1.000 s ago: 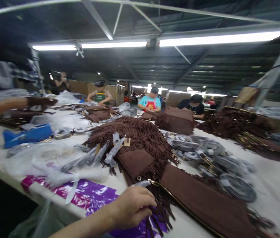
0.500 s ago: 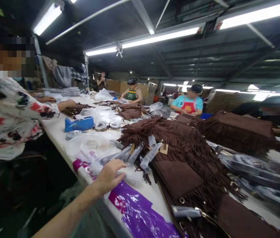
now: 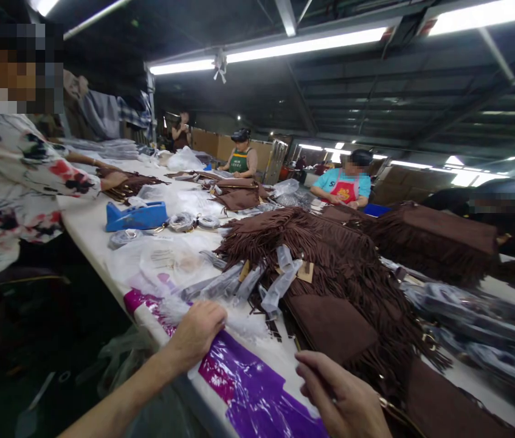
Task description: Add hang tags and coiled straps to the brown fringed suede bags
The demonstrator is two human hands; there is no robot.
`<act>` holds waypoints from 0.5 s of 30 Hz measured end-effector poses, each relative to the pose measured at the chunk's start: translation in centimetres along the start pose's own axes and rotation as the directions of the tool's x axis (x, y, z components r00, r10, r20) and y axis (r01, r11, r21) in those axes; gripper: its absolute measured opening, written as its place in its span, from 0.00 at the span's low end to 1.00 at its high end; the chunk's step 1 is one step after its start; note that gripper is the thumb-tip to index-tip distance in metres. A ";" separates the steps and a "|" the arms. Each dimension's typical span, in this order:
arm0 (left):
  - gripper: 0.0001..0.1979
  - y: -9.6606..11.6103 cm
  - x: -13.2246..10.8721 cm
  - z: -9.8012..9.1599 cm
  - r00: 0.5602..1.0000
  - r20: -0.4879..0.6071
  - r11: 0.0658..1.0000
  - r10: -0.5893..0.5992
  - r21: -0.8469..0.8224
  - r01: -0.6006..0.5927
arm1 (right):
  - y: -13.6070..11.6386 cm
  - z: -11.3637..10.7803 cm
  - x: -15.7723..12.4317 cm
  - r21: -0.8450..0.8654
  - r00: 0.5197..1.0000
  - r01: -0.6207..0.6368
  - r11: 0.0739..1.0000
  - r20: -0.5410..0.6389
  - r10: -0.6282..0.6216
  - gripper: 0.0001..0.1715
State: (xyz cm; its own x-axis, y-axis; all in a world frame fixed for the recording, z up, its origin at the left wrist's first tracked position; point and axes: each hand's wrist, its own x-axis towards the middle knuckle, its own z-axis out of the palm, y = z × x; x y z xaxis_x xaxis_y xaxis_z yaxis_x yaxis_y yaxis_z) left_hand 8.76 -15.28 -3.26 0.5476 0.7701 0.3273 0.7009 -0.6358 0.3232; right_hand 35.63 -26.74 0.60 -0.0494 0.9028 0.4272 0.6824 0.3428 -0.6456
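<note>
My left hand is closed on the clear plastic at the near table edge, beside a shiny purple plastic sheet. Lower right, my right hand hovers over the purple sheet, fingers bent and close together; whether something small is between them I cannot make out. Just beyond it lies a heap of dark brown fringed bags, with plastic-wrapped parts and a tan tag on top. A flat brown bag piece is nearest to my right hand.
A blue tape dispenser and wrapped coils sit on the white table. At the left a person in a floral top handles brown pieces. Others sit across the table. Wrapped straps lie at the right.
My right hand has come into view at the lower right. The fingers of my left hand have closed on the plastic. The view has shifted slightly.
</note>
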 end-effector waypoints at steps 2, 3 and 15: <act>0.09 0.0 -0.1 -0.1 1.000 0.006 1.000 -0.001 -0.006 0.001 | -0.3 1.8 1.4 -0.031 0.999 0.045 0.998 -0.023 -0.046 0.19; 0.10 0.0 -0.1 -0.2 1.000 0.007 1.000 0.000 -0.009 0.000 | -0.3 2.7 2.0 -0.073 0.997 0.079 0.994 -0.018 -0.080 0.20; 0.13 -0.8 0.4 0.6 1.000 -0.017 0.999 -0.010 0.045 0.011 | 2.8 -4.3 -0.6 -0.417 0.999 -0.036 0.908 -0.032 0.025 0.23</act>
State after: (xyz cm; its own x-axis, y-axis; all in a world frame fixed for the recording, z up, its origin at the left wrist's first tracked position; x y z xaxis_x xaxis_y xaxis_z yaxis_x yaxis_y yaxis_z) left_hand 8.68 -14.42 -3.98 0.5329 0.7753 0.3391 0.7265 -0.6246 0.2865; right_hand 40.76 -27.46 1.26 -0.0087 0.9024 0.4309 0.9256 0.1703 -0.3380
